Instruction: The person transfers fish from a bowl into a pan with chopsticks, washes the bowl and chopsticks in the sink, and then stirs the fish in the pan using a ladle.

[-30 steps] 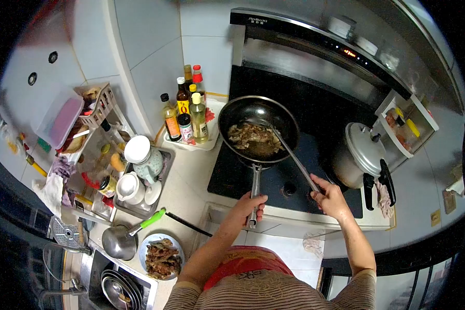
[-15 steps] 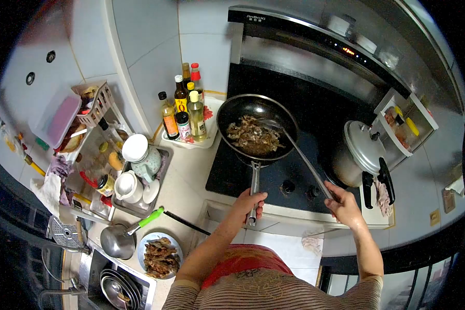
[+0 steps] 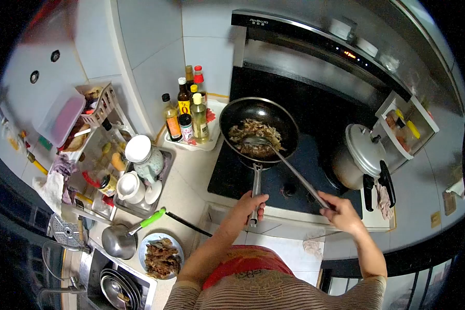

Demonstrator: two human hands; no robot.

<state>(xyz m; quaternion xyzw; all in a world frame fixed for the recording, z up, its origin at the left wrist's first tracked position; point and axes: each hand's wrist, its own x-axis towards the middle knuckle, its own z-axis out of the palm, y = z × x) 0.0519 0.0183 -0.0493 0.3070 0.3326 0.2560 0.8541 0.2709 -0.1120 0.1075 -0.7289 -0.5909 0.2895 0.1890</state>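
A dark wok [image 3: 266,109] sits on the black stove with chopped browned food [image 3: 258,129] inside. My left hand [image 3: 248,207] is wrapped round its metal handle [image 3: 256,181], close to the counter's front edge. The long metal shaft of a spatula [image 3: 300,178] slants from the wok to my right hand [image 3: 341,212], which grips its end. The spatula's head rests on the near part of the food, partly mixed in with it. To the left, a plate [image 3: 176,247] holds more browned pieces.
A pressure cooker [image 3: 364,150] stands on the stove's right side. Several sauce bottles [image 3: 185,106] crowd a tray at the back left. A tray with white jugs [image 3: 130,187], a saucepan [image 3: 120,242] and a sink with stacked pans [image 3: 120,289] are at the left. The range hood [image 3: 315,39] overhangs the stove.
My right hand has shifted a little left and lower, bringing the spatula's head from the food's far right side to its near middle. The food is spread differently; my left hand keeps its hold.
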